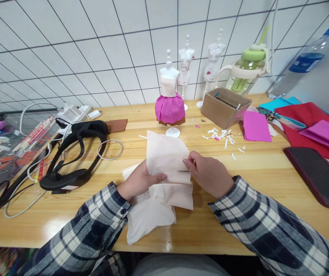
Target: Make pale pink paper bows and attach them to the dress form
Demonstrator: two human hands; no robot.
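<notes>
Head view shows both hands pinching thin white paper (167, 157) on the table (268, 168) near the mannequin (169, 96), left hand (139, 180) gripping its lower edge, right hand (209, 172) closed on a needle (183, 171) at its side; light, floppy and tearable, it seems best held at the edges.

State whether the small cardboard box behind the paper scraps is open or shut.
Open: the cardboard box lies tipped, its open top showing a dark interior.
</notes>
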